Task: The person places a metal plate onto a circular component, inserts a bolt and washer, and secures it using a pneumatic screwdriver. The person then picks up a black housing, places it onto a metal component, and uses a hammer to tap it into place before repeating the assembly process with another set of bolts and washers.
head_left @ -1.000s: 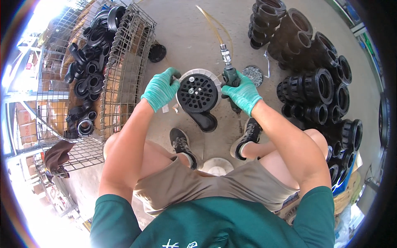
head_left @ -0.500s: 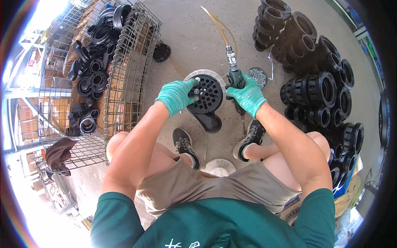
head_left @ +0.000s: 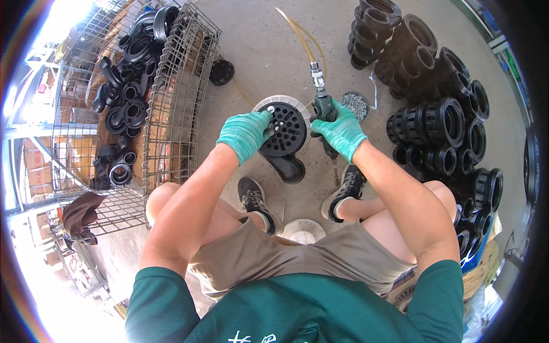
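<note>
A black round perforated plate [head_left: 290,134], with a curved black spout [head_left: 290,170] at its near side, lies over a white round stand [head_left: 300,103]. My gloved left hand [head_left: 245,135] has its fingers closed about the plate's left edge. Small shiny screws [head_left: 278,127] show on the plate beside its fingertips. Just right of the plate, my gloved right hand [head_left: 345,132] wraps round a dark green air screwdriver [head_left: 323,108]. Its thin bit [head_left: 335,166] points back toward my right shoe. A yellowish air hose [head_left: 300,37] leads away from its metal coupling.
A wire basket [head_left: 182,94] of black rubber-like parts [head_left: 134,108] stands at left. Stacked black ribbed housings [head_left: 426,123] line the right side. A dish of small metal pieces [head_left: 354,106] sits beyond my right hand. A black round part [head_left: 222,72] lies near the basket.
My left hand has drawn slightly back toward the plate's left edge, uncovering more of its holes. My right hand and the air screwdriver have hardly moved.
</note>
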Motion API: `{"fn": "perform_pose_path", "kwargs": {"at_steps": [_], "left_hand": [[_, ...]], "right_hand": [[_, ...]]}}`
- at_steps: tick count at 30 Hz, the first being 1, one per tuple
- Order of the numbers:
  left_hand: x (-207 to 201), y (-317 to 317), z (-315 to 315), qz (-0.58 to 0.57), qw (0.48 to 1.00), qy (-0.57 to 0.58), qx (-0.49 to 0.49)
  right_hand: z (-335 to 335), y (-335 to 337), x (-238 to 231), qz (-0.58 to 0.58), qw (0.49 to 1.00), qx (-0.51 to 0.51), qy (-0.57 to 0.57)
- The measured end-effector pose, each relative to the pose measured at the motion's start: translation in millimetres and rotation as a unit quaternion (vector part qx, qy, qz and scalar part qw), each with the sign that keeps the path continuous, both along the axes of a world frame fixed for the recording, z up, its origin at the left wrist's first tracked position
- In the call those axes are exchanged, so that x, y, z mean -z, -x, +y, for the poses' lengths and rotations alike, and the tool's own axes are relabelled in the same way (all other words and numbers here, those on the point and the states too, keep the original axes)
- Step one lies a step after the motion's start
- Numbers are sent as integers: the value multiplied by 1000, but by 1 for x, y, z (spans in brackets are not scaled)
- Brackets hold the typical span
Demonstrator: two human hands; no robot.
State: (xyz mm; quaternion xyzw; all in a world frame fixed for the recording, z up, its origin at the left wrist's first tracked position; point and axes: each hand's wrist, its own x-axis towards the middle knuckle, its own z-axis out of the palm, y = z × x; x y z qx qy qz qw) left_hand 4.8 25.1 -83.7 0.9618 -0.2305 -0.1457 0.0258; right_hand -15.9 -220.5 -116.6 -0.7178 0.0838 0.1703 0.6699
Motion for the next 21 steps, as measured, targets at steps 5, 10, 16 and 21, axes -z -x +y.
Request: {"fn": "perform_pose_path", "kwargs": {"at_steps": [5,10,16,21], "left_hand": [[-2,-1,-2,25,999,-14,-20],[-3,-3,1,51,997,19,-45],[-4,-3,-1,69,994,45,-70],[0,-4,5,82,990,80,-82]], "right_hand": [[1,1,1,4,1000,0,-5],[2,1,1,8,1000,-5,-4],[1,1,1,9,1000,-10,3],[2,1,2,3,1000,-10,4]]}}
